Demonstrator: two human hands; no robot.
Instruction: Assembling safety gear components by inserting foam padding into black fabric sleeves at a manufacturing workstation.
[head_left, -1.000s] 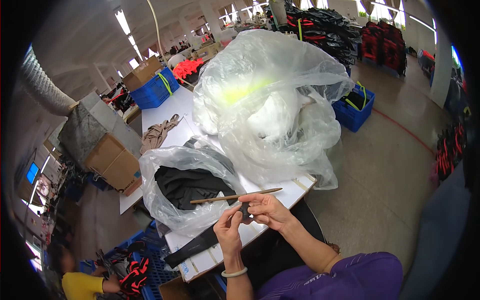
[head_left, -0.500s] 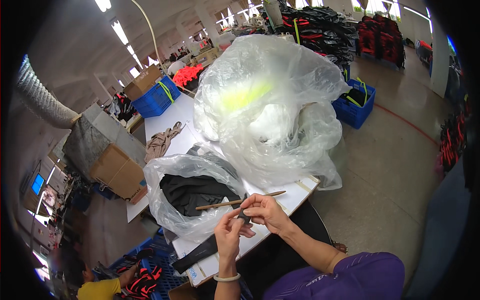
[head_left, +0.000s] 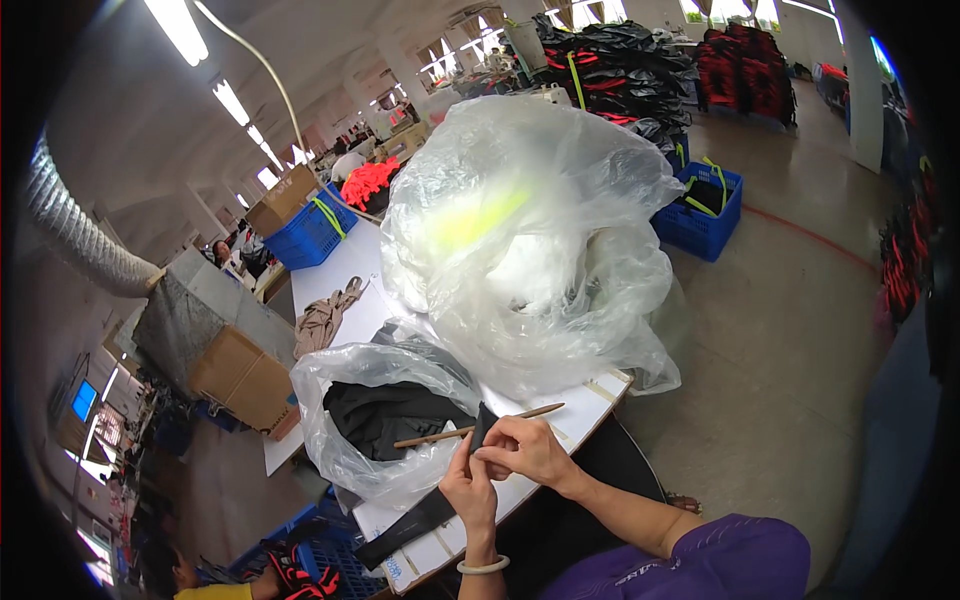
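Observation:
My left hand (head_left: 468, 487) and my right hand (head_left: 523, 450) meet at the near edge of a white table (head_left: 345, 275). Both pinch a narrow black fabric strip (head_left: 420, 517) that runs from my fingers down to the lower left along the table edge. A thin wooden stick (head_left: 440, 434) lies across my fingers, pointing left over a clear plastic bag (head_left: 350, 380) that holds dark garments (head_left: 385, 418). Which hand holds the stick I cannot tell.
A very large clear plastic bag (head_left: 530, 230) with white and yellow contents fills the table's far side. A beige garment (head_left: 325, 318) lies beyond the small bag. Blue crates (head_left: 700, 215) stand on the floor at right, cardboard boxes (head_left: 235, 375) at left. A person (head_left: 175, 578) crouches lower left.
My hands have stayed together on the strip and stick, only shifting slightly. The view has drifted a little; the person at lower left appears further down in the frame.

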